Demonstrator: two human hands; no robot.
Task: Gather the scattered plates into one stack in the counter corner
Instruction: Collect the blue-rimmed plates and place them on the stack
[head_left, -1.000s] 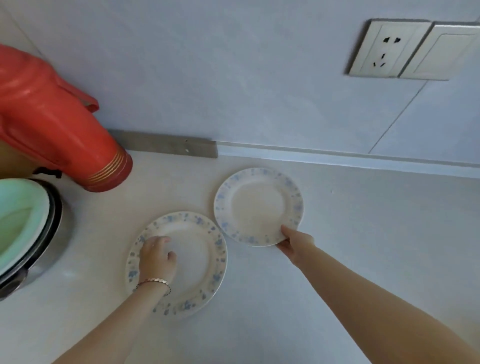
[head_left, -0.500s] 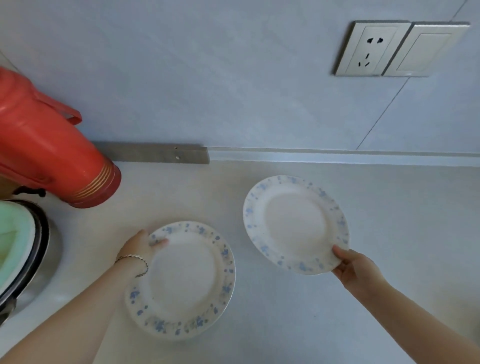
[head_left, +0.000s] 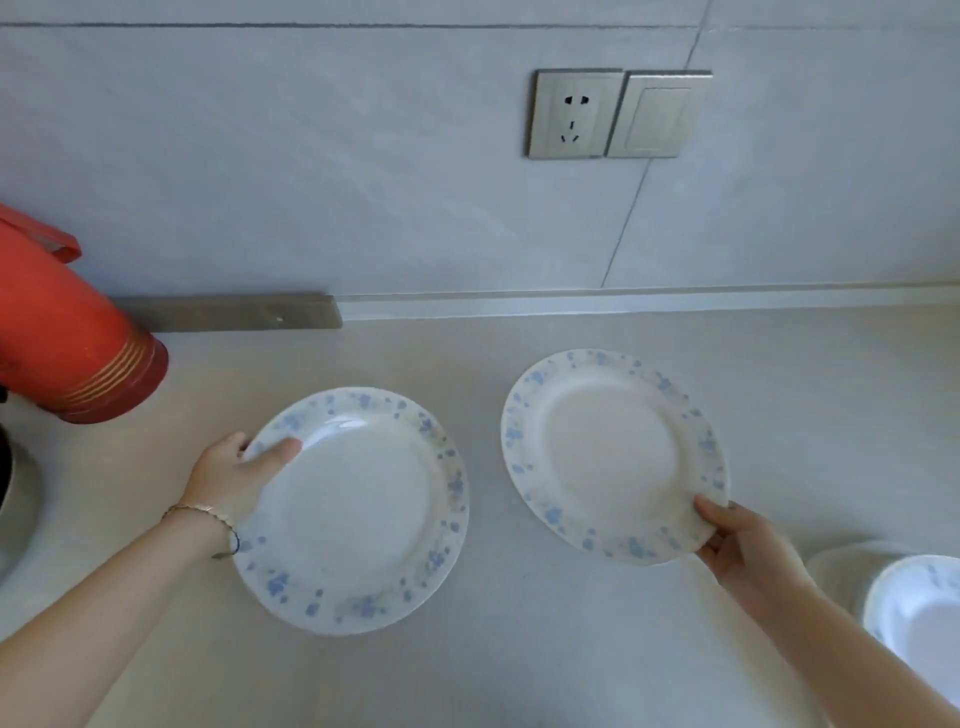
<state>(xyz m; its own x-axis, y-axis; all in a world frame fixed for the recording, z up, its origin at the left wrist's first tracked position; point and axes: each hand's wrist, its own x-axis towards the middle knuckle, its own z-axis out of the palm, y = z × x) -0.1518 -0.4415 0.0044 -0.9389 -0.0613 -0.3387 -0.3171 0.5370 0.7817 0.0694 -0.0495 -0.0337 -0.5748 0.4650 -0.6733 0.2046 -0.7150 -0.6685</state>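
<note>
No stack yet. Left hand (head_left: 236, 475) pinching rim of left floral plate (head_left: 358, 512), right hand (head_left: 740, 545) pinching right floral plate (head_left: 610, 454), both apart over worktop (head_left: 519, 649). More plates (head_left: 919, 608) bottom right, ungathered.

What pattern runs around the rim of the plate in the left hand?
Scattered pale blue floral specks on white, around the round white plate gripped by the left hand; head view.
</note>
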